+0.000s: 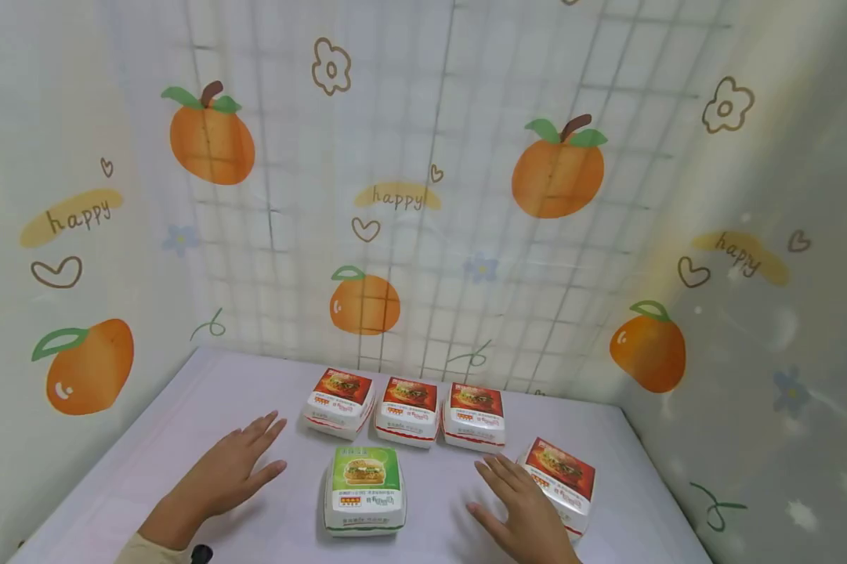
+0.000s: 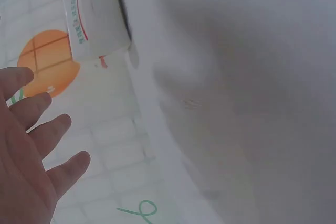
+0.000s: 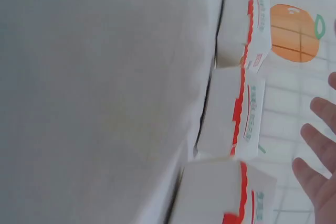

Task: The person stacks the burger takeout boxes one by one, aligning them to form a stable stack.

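In the head view a green-topped burger box (image 1: 363,489) stands on the white table between my hands. To its left my left hand (image 1: 229,466) hovers with spread fingers, holding nothing. My right hand (image 1: 518,505) is over the table on the other side, fingers extended, partly covering a red-topped burger box (image 1: 560,478); whether it touches that box I cannot tell. Farther back stand three more red-topped boxes: a left one (image 1: 338,402), a middle one (image 1: 407,411) and a right one (image 1: 475,417). Both wrist views show extended fingers apart from the boxes.
A pale curtain (image 1: 423,102) printed with oranges surrounds the table at the back and sides, with a wire grid showing through it. The white tabletop (image 1: 268,384) ends at the curtain. Something small and black (image 1: 201,554) is by the left wrist.
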A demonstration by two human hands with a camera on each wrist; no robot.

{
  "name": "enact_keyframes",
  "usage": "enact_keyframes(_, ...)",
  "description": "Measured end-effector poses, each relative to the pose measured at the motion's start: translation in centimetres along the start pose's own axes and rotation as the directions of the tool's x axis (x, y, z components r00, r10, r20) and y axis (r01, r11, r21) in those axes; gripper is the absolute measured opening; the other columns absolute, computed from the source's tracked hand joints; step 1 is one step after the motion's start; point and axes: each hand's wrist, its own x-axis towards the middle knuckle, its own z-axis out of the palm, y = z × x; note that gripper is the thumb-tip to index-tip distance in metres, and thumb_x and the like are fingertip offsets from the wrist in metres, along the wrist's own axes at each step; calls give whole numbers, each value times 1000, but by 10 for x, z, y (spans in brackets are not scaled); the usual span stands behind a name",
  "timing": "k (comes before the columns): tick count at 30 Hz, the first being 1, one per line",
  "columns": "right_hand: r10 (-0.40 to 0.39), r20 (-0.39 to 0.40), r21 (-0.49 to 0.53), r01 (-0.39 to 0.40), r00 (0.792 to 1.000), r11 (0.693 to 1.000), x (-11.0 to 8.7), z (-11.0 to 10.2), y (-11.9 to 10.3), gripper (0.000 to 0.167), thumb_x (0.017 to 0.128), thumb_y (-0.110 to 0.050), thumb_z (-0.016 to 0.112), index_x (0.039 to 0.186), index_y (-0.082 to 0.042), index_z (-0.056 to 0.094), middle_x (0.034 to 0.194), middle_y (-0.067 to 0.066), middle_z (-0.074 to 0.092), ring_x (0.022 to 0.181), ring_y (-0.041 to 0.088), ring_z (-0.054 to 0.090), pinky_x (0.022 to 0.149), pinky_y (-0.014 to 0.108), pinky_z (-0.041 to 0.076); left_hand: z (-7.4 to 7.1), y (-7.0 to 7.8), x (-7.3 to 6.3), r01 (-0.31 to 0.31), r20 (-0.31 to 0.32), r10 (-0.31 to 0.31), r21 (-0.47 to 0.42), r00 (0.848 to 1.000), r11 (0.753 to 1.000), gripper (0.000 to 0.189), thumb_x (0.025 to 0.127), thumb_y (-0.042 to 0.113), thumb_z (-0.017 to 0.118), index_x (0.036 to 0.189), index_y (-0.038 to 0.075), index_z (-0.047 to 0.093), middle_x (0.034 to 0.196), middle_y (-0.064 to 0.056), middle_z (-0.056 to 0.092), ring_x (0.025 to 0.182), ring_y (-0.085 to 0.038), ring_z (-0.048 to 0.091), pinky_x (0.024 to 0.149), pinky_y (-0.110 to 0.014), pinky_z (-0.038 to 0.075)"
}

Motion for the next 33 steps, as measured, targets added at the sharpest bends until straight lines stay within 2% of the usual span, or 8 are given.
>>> enact_keyframes(5, 47, -4, 41, -46, 999, 998, 5, 10, -4, 63, 80, -42, 79, 134, -14, 62, 134, 5, 58, 126, 25, 52, 99, 49, 44, -2, -5, 8, 21, 3, -21, -29, 1000, 999, 68, 99, 58, 39, 152, 15, 35, 153, -8, 36, 135, -29, 40, 104, -54, 35)
enact_keyframes(10, 71, 16, 90, -72, 997, 993, 8, 17, -9, 63, 82, -44, 76, 136, -15, 60, 137, 0, 56, 126, 23, 51, 98, 48, 45, -1, -9, 15, 71, 45, -68, -62, 997, 996, 74, 98, 62, 37, 153, 12, 34, 153, -9, 35, 133, -34, 42, 102, -56, 37)
enact_keyframes(14, 104, 68, 146, -113, 992, 983, 16, 20, -12, 66, 84, -51, 71, 141, -23, 55, 141, -3, 53, 128, 21, 49, 98, 49, 44, 4, -16, 29, 116, 100, -106, -95, 989, 989, 84, 94, 67, 40, 154, 9, 29, 155, -11, 31, 136, -34, 37, 105, -54, 35)
enact_keyframes(19, 143, 168, 265, -184, 975, 947, 27, 25, -18, 74, 83, -51, 73, 147, -28, 45, 146, -5, 47, 132, 22, 43, 103, 51, 38, 9, -23, 49, 161, 153, -135, -174, 979, 971, 89, 90, 66, 49, 155, 9, 25, 156, -10, 29, 140, -31, 31, 109, -51, 31)
enact_keyframes(22, 134, 223, 309, -201, 965, 930, 34, 29, -25, 78, 82, -53, 72, 149, -26, 43, 149, -4, 44, 134, 24, 41, 105, 54, 35, 8, -26, 59, 183, 162, -150, -218, 975, 959, 88, 91, 58, 57, 154, 7, 25, 155, -13, 30, 139, -34, 31, 109, -52, 30)
enact_keyframes(27, 88, 272, 344, -183, 958, 921, 41, 36, -36, 80, 83, -55, 70, 151, -25, 40, 151, -4, 40, 134, 26, 41, 105, 55, 34, 10, -31, 72, 222, 185, -178, -250, 966, 942, 85, 91, 46, 65, 155, 7, 24, 155, -14, 31, 139, -35, 31, 110, -53, 28)
enact_keyframes(29, 75, 283, 356, -177, 956, 917, 42, 38, -40, 80, 84, -56, 68, 151, -25, 38, 151, -4, 39, 135, 26, 40, 105, 55, 34, 12, -31, 81, 228, 194, -181, -256, 964, 939, 87, 90, 47, 66, 155, 7, 25, 155, -13, 31, 140, -34, 30, 110, -52, 28)
enact_keyframes(33, 51, 296, 382, -167, 954, 909, 43, 41, -47, 84, 83, -59, 67, 153, -25, 34, 153, -4, 37, 136, 27, 38, 106, 55, 33, 16, -26, 99, 215, 204, -162, -275, 966, 937, 97, 83, 60, 67, 154, 8, 26, 155, -10, 31, 141, -31, 29, 112, -49, 26)
